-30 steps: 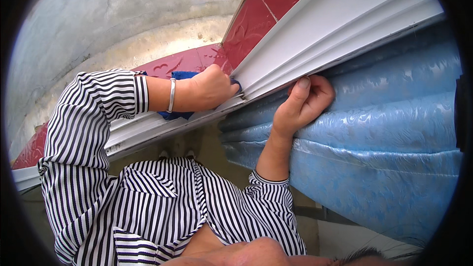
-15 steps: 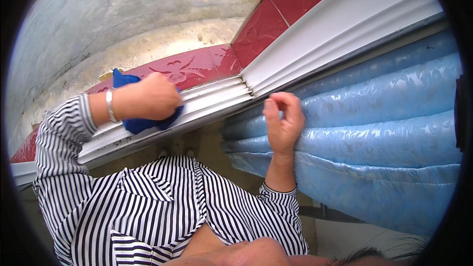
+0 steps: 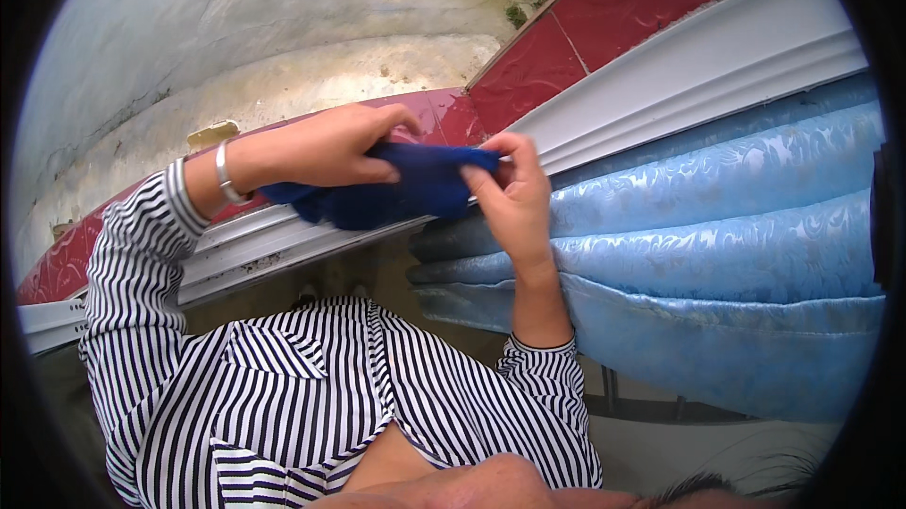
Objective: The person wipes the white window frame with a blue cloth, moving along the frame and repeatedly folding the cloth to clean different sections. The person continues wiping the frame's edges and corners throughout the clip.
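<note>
A dark blue cloth point(image 3: 382, 198) is stretched between my two hands, raised over the white window track point(image 3: 250, 250). My left hand point(image 3: 354, 144), with a silver bangle at its wrist, grips the cloth's upper edge between thumb and fingers. At the other end my right hand point(image 3: 514, 193) pinches a corner of the cloth between thumb and fingertips. The cloth hides part of the track beneath it. Dark specks of dirt lie along the track's uncovered left part.
Light blue patterned curtain point(image 3: 717, 245) hangs close beside my right forearm. A white window frame point(image 3: 698, 66) rises at the right against red tiles point(image 3: 642, 14). Past the red sill lies concrete ground point(image 3: 311, 9), with a small yellowish block point(image 3: 213, 134) near the sill.
My left hand has moved right and lifted the blue cloth off the window track. My right hand, empty before, has come left and now pinches the cloth's end.
</note>
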The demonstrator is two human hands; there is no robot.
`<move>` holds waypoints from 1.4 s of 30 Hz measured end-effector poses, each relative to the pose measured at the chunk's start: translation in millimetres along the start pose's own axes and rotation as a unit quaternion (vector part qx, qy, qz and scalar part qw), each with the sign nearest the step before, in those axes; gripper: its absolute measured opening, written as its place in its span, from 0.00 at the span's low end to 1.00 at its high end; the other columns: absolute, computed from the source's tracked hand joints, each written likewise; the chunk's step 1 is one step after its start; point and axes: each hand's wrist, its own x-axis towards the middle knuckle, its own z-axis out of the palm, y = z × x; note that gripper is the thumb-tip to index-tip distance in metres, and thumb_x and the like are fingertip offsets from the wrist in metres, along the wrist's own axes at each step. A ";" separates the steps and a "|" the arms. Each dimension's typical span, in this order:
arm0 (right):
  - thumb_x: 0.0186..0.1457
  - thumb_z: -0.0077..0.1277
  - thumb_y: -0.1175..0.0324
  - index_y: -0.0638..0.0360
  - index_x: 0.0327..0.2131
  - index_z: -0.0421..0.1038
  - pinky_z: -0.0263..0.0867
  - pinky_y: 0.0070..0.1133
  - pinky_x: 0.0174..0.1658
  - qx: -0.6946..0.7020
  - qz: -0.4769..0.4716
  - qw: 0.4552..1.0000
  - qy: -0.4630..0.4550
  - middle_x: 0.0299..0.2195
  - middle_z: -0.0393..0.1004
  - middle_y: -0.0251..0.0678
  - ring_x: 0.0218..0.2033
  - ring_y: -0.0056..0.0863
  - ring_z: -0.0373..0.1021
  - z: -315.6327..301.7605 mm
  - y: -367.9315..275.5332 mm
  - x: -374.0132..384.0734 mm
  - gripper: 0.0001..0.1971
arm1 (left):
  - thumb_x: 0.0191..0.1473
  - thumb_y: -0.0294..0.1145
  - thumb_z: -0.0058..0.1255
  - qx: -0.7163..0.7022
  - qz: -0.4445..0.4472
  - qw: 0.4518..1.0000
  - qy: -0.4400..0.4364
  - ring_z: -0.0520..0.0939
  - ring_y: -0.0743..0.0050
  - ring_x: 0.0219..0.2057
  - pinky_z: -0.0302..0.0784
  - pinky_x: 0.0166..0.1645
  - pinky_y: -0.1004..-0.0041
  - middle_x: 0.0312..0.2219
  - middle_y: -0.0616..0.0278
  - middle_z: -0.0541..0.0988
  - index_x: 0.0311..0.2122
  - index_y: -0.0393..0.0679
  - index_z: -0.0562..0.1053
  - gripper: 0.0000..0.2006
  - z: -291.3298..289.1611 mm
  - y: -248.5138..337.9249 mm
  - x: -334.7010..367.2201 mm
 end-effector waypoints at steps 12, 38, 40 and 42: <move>0.47 0.48 0.69 0.54 0.25 0.73 0.64 0.28 0.36 -0.643 -0.190 0.742 -0.022 0.30 0.70 0.33 0.34 0.32 0.66 17.1 45.7 13.5 0.04 | 0.48 0.36 0.57 0.241 0.047 0.969 0.009 0.70 0.51 0.46 0.72 0.45 0.61 0.47 0.52 0.68 0.50 0.51 0.72 0.21 59.3 -32.9 14.7; 0.46 0.48 0.66 0.63 0.27 0.73 0.70 0.38 0.35 -0.429 -0.068 0.832 -0.344 0.24 0.76 0.51 0.29 0.48 0.75 159.7 -8.3 -14.6 0.10 | 0.46 0.30 0.55 0.244 -0.076 0.958 -0.132 0.78 0.57 0.33 0.73 0.36 0.64 0.30 0.58 0.74 0.40 0.52 0.80 0.13 -17.5 -28.9 -149.4; 0.47 0.48 0.67 0.63 0.27 0.73 0.70 0.38 0.34 -0.389 -0.064 0.843 -0.367 0.24 0.76 0.50 0.28 0.48 0.75 189.0 -18.2 -23.9 0.09 | 0.44 0.30 0.57 0.248 -0.109 0.949 -0.161 0.79 0.58 0.33 0.74 0.37 0.64 0.29 0.59 0.76 0.37 0.53 0.81 0.12 -35.9 -26.9 -170.8; 0.48 0.47 0.68 0.63 0.26 0.73 0.71 0.38 0.34 -0.354 -0.101 0.841 -0.396 0.24 0.76 0.50 0.27 0.47 0.75 219.8 -30.6 -35.4 0.09 | 0.42 0.30 0.58 0.272 -0.127 0.936 -0.182 0.80 0.59 0.33 0.75 0.37 0.64 0.28 0.60 0.79 0.33 0.53 0.82 0.10 -52.1 -30.0 -191.0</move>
